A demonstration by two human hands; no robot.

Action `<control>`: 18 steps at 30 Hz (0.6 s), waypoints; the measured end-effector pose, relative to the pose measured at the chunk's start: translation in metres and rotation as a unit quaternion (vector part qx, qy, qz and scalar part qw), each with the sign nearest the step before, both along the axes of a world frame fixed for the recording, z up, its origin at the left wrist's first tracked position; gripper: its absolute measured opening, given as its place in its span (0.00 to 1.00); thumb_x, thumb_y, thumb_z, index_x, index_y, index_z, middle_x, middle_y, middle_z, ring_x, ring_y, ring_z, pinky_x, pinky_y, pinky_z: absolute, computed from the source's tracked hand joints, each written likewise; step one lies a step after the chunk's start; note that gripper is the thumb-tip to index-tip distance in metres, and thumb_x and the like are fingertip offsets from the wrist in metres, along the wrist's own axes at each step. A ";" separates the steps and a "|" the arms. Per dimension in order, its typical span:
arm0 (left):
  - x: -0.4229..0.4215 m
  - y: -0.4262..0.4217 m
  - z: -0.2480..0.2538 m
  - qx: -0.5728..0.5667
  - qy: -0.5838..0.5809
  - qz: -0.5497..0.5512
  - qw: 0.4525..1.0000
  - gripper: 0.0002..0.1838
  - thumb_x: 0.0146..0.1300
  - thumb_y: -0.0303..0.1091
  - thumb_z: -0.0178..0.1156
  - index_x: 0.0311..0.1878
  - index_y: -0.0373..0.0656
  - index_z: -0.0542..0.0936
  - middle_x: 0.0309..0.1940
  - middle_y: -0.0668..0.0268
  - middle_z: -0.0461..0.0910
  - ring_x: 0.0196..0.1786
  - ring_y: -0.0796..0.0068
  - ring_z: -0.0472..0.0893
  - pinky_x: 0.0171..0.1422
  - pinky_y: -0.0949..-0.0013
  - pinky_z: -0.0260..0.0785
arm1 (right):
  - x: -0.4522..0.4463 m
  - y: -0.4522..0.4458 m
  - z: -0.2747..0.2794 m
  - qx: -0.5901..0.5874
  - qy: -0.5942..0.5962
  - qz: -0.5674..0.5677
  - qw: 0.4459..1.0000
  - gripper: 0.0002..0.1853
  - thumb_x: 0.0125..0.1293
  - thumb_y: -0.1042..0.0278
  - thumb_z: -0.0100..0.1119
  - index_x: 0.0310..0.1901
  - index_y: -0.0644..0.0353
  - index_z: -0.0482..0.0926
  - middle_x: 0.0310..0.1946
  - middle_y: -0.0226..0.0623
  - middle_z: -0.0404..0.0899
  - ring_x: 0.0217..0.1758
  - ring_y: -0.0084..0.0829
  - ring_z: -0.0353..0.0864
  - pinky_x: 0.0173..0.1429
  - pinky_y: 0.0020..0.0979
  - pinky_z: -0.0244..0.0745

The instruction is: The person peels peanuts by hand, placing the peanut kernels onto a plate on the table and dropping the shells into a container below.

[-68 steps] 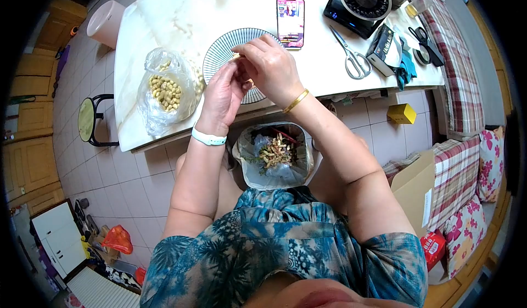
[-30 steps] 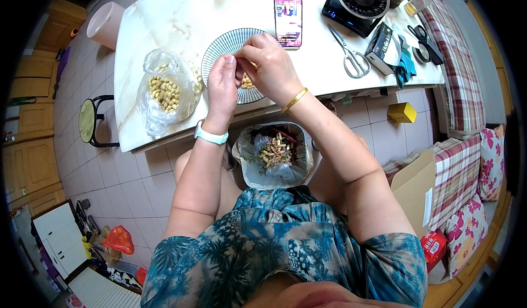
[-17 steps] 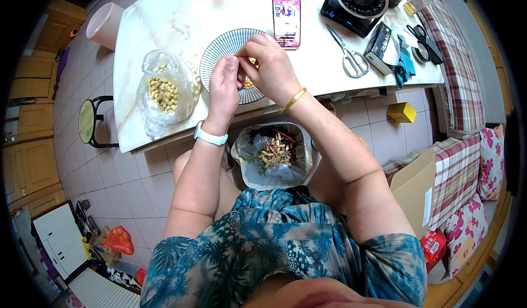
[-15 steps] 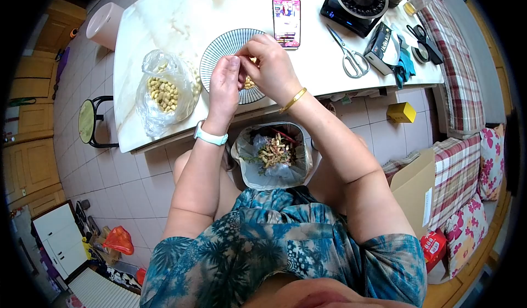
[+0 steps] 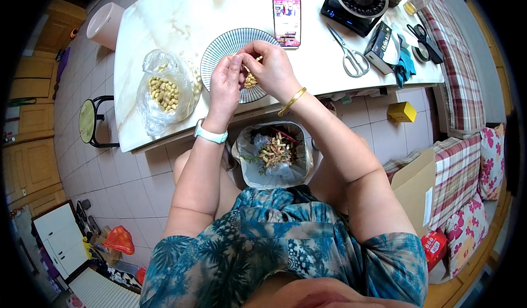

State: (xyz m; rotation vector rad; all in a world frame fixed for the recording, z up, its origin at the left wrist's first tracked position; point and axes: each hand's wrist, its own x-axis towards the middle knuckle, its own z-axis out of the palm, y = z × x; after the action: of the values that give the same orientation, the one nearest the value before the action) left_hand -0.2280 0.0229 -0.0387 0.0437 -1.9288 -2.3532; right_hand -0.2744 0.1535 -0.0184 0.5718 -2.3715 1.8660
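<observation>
Both left hand [image 5: 224,82] and right hand [image 5: 271,69] meet, partly curled, above the striped plate [image 5: 224,45], upper centre; I cannot tell the hands' closure or contents. Peanuts [image 5: 163,93] lie in the clear bag [image 5: 153,122], upper left.

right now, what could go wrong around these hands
With the left hand and right hand together above the striped plate, scraps might drop among the nuts. The phone lies close by the plate and could get bumped. The open bag sits near the edge of the table, so a knock might spill its peanuts.
</observation>
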 end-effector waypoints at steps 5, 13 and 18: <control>0.000 -0.002 0.000 -0.003 0.011 -0.010 1.000 0.17 0.81 0.46 0.53 0.44 0.41 0.78 0.26 0.78 0.69 0.28 0.89 0.65 0.30 0.82 0.57 | 0.000 0.000 -0.001 -0.020 -0.032 0.010 0.999 0.08 0.67 0.70 0.65 0.39 0.66 0.87 0.31 0.44 0.88 0.31 0.33 0.88 0.40 0.32 0.83; 0.001 -0.007 0.001 0.003 0.006 0.020 1.000 0.15 0.83 0.41 0.50 0.39 0.43 0.75 0.25 0.76 0.69 0.28 0.88 0.65 0.30 0.81 0.58 | -0.003 0.006 0.003 -0.012 -0.051 0.017 0.999 0.09 0.67 0.66 0.68 0.41 0.64 0.88 0.32 0.41 0.89 0.33 0.30 0.88 0.42 0.31 0.82; -0.002 -0.015 0.001 0.028 0.001 0.073 0.997 0.15 0.82 0.41 0.50 0.40 0.42 0.74 0.25 0.75 0.69 0.27 0.87 0.64 0.30 0.80 0.57 | -0.002 0.018 0.014 0.068 -0.063 0.142 0.985 0.09 0.68 0.66 0.68 0.41 0.64 0.87 0.32 0.40 0.88 0.33 0.27 0.86 0.41 0.31 0.81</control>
State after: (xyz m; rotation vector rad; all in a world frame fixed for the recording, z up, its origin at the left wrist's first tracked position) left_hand -0.2304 0.0076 -0.0376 0.1819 -1.7927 -2.3099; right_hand -0.2761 0.1717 -0.0040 0.8714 -2.6353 1.9081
